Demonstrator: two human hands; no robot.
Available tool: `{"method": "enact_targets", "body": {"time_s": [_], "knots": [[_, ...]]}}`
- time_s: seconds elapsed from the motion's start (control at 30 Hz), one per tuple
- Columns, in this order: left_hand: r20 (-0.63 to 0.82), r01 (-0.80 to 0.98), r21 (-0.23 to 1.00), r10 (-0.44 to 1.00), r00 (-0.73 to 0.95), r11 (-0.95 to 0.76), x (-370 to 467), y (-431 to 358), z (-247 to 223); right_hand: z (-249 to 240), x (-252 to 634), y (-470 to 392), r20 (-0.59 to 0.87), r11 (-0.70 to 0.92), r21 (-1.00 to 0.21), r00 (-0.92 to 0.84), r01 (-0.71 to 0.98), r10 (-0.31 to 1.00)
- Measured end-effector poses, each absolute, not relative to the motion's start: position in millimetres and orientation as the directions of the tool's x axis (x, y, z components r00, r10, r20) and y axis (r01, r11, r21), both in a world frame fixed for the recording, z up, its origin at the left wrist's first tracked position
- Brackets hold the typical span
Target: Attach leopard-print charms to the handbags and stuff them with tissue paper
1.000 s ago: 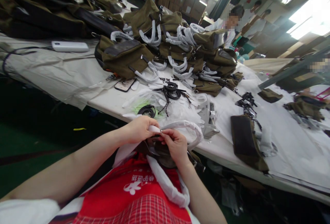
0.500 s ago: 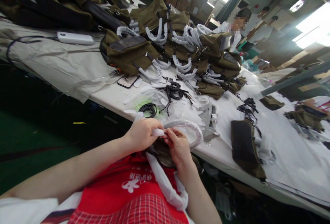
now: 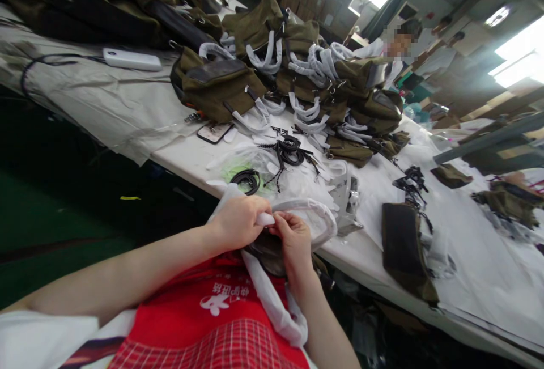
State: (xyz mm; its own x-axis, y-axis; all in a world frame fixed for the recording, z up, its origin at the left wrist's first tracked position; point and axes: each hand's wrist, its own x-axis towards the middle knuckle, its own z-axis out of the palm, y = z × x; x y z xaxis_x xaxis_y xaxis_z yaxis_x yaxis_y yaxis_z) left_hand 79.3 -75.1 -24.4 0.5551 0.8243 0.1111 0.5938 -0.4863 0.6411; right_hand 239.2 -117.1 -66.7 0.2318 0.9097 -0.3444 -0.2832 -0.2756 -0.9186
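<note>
My left hand (image 3: pixel 238 223) is closed round a white strip (image 3: pixel 266 219), whose end sticks out between thumb and fingers. Fingertip to fingertip with it, my right hand (image 3: pixel 296 240) pinches something too small to make out. Beneath both hands a dark olive bag (image 3: pixel 270 251) rests against my red apron (image 3: pixel 204 315), largely covered by the hands. One white-wrapped handle (image 3: pixel 272 301) hangs down over the apron. Another white-wrapped handle (image 3: pixel 327 219) loops up at the table edge, beyond my right hand.
Coiled black straps (image 3: pixel 291 151) and a black coil (image 3: pixel 246 181) lie on the white table ahead. Behind them olive bags (image 3: pixel 225 88) are heaped. A phone (image 3: pixel 215 132), a white power bank (image 3: pixel 132 59) and a dark pouch (image 3: pixel 406 247) lie around. A person (image 3: pixel 395 54) stands at the back.
My view has shifted slightly, so the table scene sits a little further right. Both hands stay together at the same spot, with only small finger movement.
</note>
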Motion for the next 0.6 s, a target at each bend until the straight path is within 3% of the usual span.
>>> {"method": "enact_targets", "body": {"time_s": [0.23,0.6], "knots": [[0.123,0.616,0.594,0.815,0.566,-0.518,81,-76,-26,-70,235,-122,-0.289,-0.238,-0.948,0.251,-0.213,0.924],[0.198,0.603,0.544,0.788,0.583,-0.583,82,-78,-35,-80,231,-121,-0.322,-0.216,-0.892,0.222,-0.397,0.92]]}}
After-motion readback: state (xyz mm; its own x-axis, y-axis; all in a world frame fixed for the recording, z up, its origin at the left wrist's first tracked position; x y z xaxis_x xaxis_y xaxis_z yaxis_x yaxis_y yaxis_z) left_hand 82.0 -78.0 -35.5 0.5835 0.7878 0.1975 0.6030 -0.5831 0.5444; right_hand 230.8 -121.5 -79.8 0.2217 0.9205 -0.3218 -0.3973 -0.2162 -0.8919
